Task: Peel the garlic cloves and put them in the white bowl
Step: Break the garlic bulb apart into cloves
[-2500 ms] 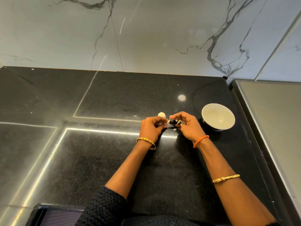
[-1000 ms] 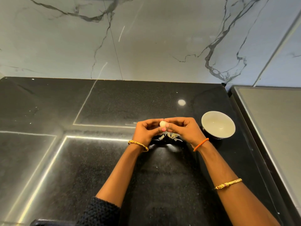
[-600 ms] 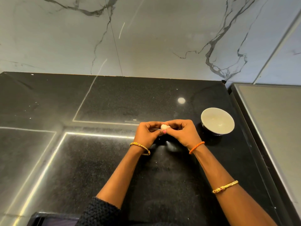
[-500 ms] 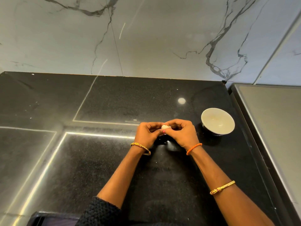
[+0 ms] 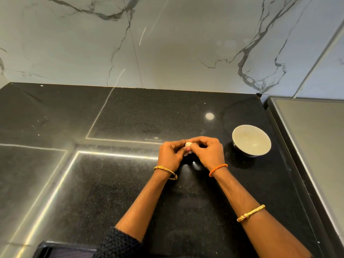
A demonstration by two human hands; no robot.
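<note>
A small white garlic bulb [image 5: 188, 144] is held between both hands just above the black countertop [image 5: 111, 183]. My left hand [image 5: 170, 155] pinches it from the left with curled fingers. My right hand [image 5: 208, 151] grips it from the right, and its fingers cover most of the bulb. The white bowl [image 5: 251, 140] stands upright to the right of my right hand, and I see nothing inside it. Any loose peel or cloves beneath the hands are hidden.
A marble wall [image 5: 167, 43] rises behind the counter. A grey raised surface [image 5: 312, 142] borders the counter on the right, close to the bowl. A dark object [image 5: 61, 252] sits at the near left edge.
Earlier the bulb lay on the counter beyond my hands, which worked on small pieces. Both hands now hold the bulb; over the last half second they barely moved.
</note>
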